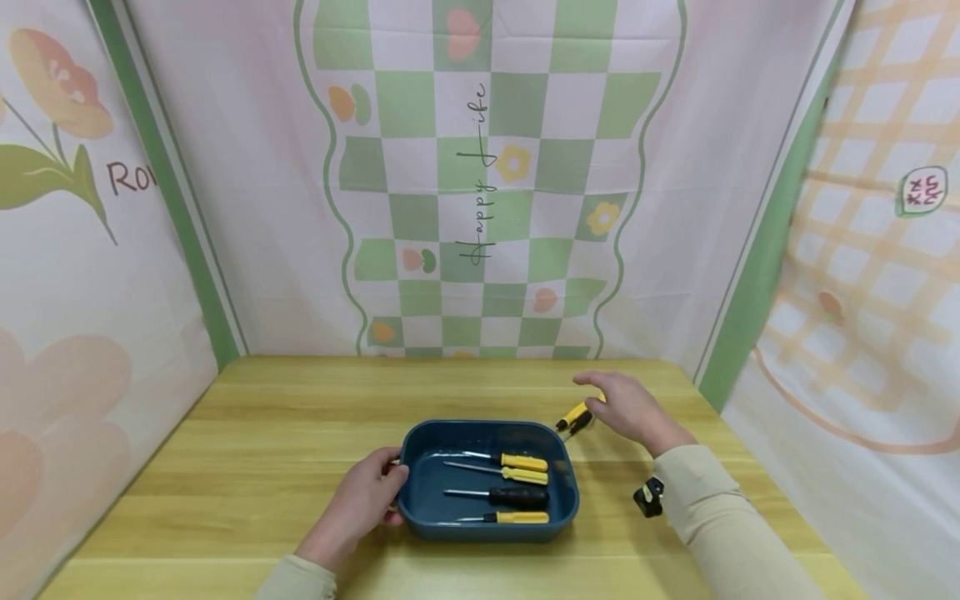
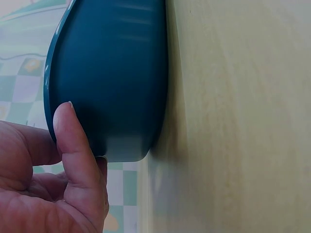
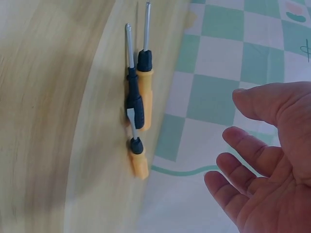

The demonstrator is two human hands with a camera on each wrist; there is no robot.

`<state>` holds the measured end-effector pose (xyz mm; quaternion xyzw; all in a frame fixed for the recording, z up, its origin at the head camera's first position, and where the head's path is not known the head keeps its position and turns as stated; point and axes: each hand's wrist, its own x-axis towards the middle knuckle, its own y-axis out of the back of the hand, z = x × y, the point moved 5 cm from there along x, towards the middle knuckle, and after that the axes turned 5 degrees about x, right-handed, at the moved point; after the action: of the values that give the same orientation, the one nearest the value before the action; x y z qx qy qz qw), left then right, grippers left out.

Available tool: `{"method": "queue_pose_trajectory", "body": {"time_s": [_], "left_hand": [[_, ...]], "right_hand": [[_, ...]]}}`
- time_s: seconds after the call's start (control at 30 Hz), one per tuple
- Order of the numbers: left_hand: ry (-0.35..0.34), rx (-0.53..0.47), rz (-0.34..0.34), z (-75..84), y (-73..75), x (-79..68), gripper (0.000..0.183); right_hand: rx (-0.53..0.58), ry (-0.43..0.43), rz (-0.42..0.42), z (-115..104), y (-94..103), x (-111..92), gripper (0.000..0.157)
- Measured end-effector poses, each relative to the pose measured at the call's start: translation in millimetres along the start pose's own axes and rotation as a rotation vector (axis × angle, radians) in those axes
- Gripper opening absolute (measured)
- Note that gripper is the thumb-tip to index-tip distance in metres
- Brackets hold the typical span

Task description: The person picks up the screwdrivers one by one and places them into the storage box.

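My left hand (image 1: 365,497) grips the left end of a dark blue plastic basin (image 1: 487,532), thumb at the rim; the left wrist view shows the basin's outer wall (image 2: 112,63) beside that hand (image 2: 73,184). Inside lie several screwdrivers, with yellow handles (image 1: 523,462) and one black handle (image 1: 519,497), tips toward the left. My right hand (image 1: 628,410) hovers beyond the basin's right end, fingers loosely bent and holding nothing. Near it on the table lie a black screwdriver (image 3: 135,97), a long yellow screwdriver (image 3: 145,97) and a short yellow screwdriver (image 3: 139,162), apart from the hand (image 3: 272,165).
A wooden table (image 1: 300,417) carries everything. Printed cloth walls stand at the back (image 1: 510,217), left (image 1: 90,275) and right (image 1: 862,275). A small black device (image 1: 648,497) is at the right sleeve's wrist.
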<state>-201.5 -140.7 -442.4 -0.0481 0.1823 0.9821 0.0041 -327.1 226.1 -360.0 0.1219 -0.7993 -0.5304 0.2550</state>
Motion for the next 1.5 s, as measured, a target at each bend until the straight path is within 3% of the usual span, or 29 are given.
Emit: {"method": "queue_pose_trajectory", "body": {"time_s": [0.6, 1.5], "left_hand": [[-0.005, 0.008, 0.005, -0.7, -0.6, 0.9, 0.041], [-0.001, 0.004, 0.002, -0.2, -1.0, 0.6, 0.043]], "right_hand": [[0.029, -0.074, -0.041, 21, -9.0, -1, 0.041], [-0.015, -0.129, -0.090, 39, -17.2, -3, 0.042]]}}
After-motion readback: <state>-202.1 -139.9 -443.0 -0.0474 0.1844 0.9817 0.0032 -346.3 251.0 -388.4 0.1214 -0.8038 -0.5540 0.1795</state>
